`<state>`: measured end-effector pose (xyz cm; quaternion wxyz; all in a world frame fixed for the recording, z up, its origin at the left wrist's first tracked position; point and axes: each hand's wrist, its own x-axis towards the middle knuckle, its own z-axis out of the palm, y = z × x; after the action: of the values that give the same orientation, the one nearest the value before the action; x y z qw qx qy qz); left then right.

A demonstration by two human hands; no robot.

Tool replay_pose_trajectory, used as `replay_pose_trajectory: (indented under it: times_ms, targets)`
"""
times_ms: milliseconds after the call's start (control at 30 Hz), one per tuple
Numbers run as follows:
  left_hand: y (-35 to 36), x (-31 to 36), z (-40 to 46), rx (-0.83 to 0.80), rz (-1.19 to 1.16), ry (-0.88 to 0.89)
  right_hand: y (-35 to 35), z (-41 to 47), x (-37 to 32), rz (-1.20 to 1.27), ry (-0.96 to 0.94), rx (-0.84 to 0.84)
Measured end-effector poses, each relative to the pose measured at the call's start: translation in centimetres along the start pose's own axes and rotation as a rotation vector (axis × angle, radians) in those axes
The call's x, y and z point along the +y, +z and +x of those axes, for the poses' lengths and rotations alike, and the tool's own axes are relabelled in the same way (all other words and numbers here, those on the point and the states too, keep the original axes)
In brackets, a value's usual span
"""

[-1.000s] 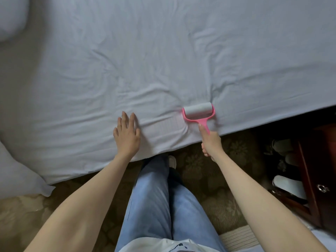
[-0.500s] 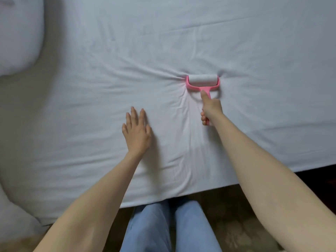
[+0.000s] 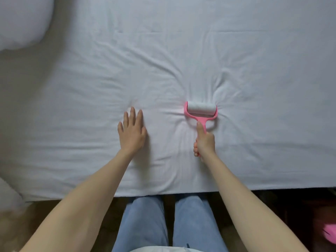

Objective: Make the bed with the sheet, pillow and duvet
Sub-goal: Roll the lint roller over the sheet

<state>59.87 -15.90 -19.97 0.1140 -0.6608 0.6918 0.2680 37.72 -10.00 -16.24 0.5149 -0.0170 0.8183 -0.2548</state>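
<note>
The sheet [image 3: 181,51] covers the bed up to its near edge, wrinkled around the pink lint roller [image 3: 201,110]. The right hand [image 3: 204,142] grips the roller handle with curled fingers; the left hand [image 3: 131,131] presses flat beside it. A hard push may bunch the sheet again or pull it off the near edge.

Right hand [image 3: 205,142] grips lint roller [image 3: 201,110]; left hand [image 3: 131,132] flat on sheet [image 3: 254,60].
</note>
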Motion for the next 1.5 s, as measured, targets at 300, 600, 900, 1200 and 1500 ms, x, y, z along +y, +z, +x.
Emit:
replay_pose_trajectory:
  times_ms: [300, 600, 900, 1200, 1500]
  targets:
    - [0.0, 2.4, 0.0, 0.001, -0.089, -0.15, 0.3, 4.4, -8.3, 0.004, -0.012, -0.09]
    - [-0.6, 3.5, 0.7, -0.004, -0.069, -0.189, -0.2, 7.2, -20.2, -0.091, -0.088, -0.179]
    - [-1.5, 5.1, 2.2, 0.011, -0.054, -0.185, -1.9, 5.8, -15.9, -0.519, -0.436, 0.008]
    - [-4.8, 7.4, 8.0, 0.004, -0.061, -0.111, -1.0, 7.3, -16.4, -0.657, -0.318, 0.068]
    - [-10.1, 8.4, 19.2, 0.09, -0.083, -0.11, 4.0, 13.3, -29.2, -0.589, -0.297, 0.115]
